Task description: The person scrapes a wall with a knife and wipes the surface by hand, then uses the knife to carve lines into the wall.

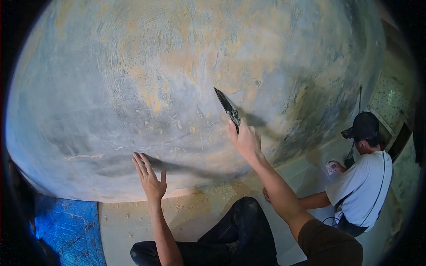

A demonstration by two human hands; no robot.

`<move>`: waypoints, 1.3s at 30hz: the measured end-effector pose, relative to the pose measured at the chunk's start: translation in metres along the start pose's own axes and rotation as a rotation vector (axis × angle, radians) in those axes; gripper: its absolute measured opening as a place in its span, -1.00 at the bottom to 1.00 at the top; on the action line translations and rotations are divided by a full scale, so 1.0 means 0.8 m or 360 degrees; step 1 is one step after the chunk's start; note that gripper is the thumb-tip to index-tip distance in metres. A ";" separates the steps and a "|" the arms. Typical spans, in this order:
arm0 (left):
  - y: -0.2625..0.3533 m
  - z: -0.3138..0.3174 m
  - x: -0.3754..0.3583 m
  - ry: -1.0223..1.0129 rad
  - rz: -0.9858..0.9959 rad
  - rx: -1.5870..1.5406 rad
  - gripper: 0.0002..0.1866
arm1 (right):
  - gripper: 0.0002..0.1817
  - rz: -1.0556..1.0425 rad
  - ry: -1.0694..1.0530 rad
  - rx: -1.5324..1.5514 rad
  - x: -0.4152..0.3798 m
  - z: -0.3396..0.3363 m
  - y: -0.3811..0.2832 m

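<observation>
A big curved wall [80, 133] bulges up in front of me, all blue-grey and ochre, and here I am, seated at its foot! Crumbs [177, 204] litter the floor [117, 226] along its base; a blue sheet [71, 230] lies off to the left. My right hand [246, 141] is wrapped round the knife [227, 105], handle low, blade slanting up over the wall, seemingly so the edge stays well apart from my other hand. Is the tip touching? I can't tell! Lower down, my left hand [151, 181] grips nothing, fingers spread, tips apparently against the wall, perhaps for balance. And to my right, a co-worker [366, 186] in a dark cap crouches near the wall.
</observation>
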State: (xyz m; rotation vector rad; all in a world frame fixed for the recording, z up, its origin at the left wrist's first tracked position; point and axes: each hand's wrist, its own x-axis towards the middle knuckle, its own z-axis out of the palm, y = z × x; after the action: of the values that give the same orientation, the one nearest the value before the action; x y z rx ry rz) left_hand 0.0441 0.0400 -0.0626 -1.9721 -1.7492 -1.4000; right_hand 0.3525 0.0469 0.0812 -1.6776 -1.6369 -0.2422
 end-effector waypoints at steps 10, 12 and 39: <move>-0.001 0.006 0.000 0.0006 0.0008 0.0028 0.09 | -0.47 -0.0102 0.0152 0.0097 0.020 0.007 -0.001; -0.002 0.003 0.000 0.0002 0.0002 0.0022 0.08 | -0.47 -0.0058 0.0052 0.0092 -0.006 0.018 0.006; -0.002 0.001 -0.001 -0.0005 -0.0001 0.0016 0.09 | -0.46 0.0068 0.0038 -0.0017 0.023 -0.014 -0.025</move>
State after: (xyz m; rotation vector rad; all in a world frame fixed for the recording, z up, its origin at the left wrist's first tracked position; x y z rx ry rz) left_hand 0.0431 0.0401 -0.0646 -1.9696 -1.7548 -1.3863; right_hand 0.3415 0.0516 0.1081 -1.7094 -1.5833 -0.2492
